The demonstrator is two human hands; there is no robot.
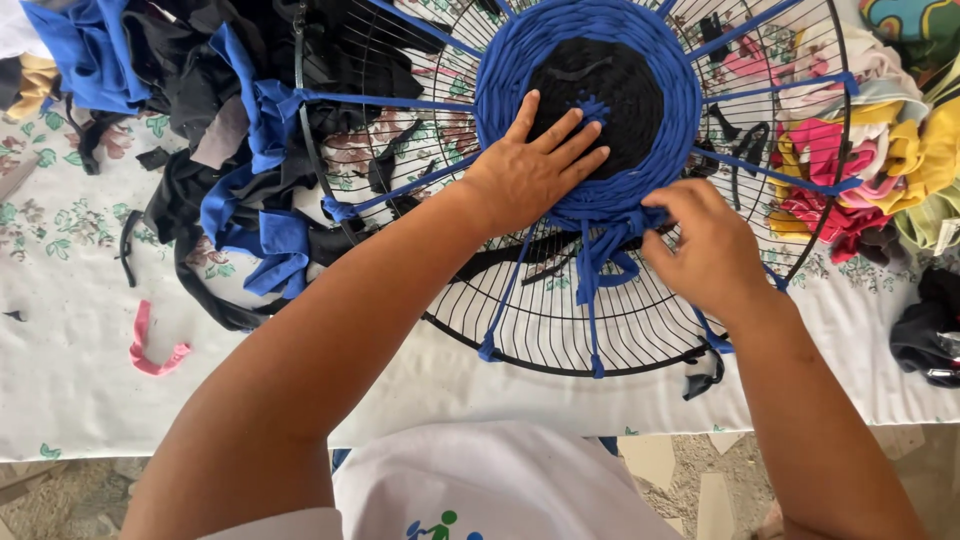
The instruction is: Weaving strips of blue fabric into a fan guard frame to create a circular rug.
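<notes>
A round black wire fan grille [560, 345] lies flat on the table. A woven disc sits at its middle, black in the centre [620, 75] with a wide blue ring [500, 90] around it. Blue fabric strips [385, 100] run outward like spokes to the rim. My left hand [530, 165] rests flat, fingers spread, on the lower left of the weave. My right hand [705, 245] pinches a blue strip [610, 240] at the disc's lower edge, fingers curled around it.
Heaps of blue and black cloth scraps [230, 120] lie at the left. Pink, yellow and red scraps [860, 160] pile at the right. A pink strip [150, 350] lies on the white floral tablecloth [70, 330]. The table's front edge runs just before my body.
</notes>
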